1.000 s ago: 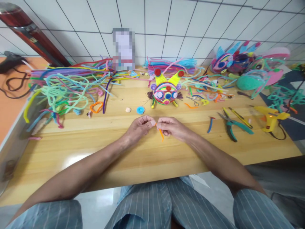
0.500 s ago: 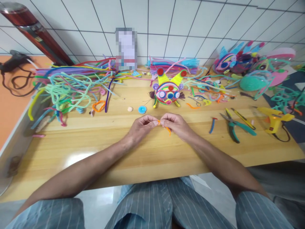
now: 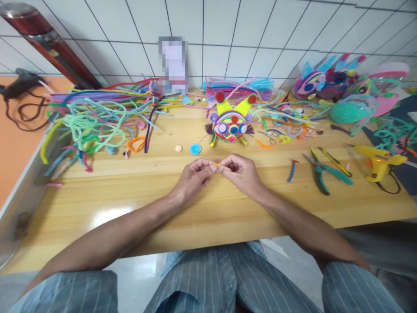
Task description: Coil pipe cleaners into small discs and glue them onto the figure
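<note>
Between my fingertips, over the middle of the table, is a short orange pipe cleaner (image 3: 217, 164), mostly covered by the fingers. My left hand (image 3: 198, 174) pinches it from the left. From the right, my right hand (image 3: 240, 173) pinches it too, and the two thumbs nearly meet. Just beyond my hands stands a colourful mask-like figure (image 3: 232, 126) with yellow horns and ring-shaped eyes. A blue coiled disc (image 3: 195, 149) and a small beige piece (image 3: 178, 148) lie to the left of it.
Loose pipe cleaners (image 3: 94, 121) pile up at the back left, with a bundle (image 3: 239, 88) against the tiled wall. On the right lie pliers (image 3: 321, 171), a yellow cutter (image 3: 335, 161), a yellow glue gun (image 3: 374, 161) and a blue strip (image 3: 291, 171). Small scissors (image 3: 269, 138) rest beside the figure.
The orange pipe cleaner's free end, which hung below my right fingers, is now mostly hidden behind them. Both hands keep pinching at nearly the same spot.
</note>
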### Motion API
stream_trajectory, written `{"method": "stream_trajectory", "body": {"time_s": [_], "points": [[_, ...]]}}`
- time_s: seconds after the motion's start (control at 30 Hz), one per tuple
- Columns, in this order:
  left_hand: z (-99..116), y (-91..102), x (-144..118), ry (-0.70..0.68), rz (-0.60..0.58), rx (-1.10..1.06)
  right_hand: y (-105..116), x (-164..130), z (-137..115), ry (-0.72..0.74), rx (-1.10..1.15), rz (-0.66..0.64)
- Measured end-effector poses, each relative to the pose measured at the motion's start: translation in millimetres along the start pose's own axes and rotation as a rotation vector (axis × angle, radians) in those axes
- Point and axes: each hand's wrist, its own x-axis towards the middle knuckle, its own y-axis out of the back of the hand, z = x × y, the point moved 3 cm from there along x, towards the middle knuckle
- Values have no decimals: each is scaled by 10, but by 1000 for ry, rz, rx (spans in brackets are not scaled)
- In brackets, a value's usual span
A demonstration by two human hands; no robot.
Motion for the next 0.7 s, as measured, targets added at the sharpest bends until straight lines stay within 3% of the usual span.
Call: {"method": "stream_trajectory", "body": {"time_s": [0.13, 0.27, 0.57, 0.7], "points": [[83, 60, 52, -149, -51, 229, 87, 16, -75, 191, -246, -25], [111, 89, 65, -216, -54, 277, 104, 12, -107, 263, -314, -65], [-55, -3, -46, -135, 85, 7, -61, -30, 38, -16, 18, 5], [21, 24, -13, -284, 18, 269, 12, -26, -44, 150, -217, 15]]}}
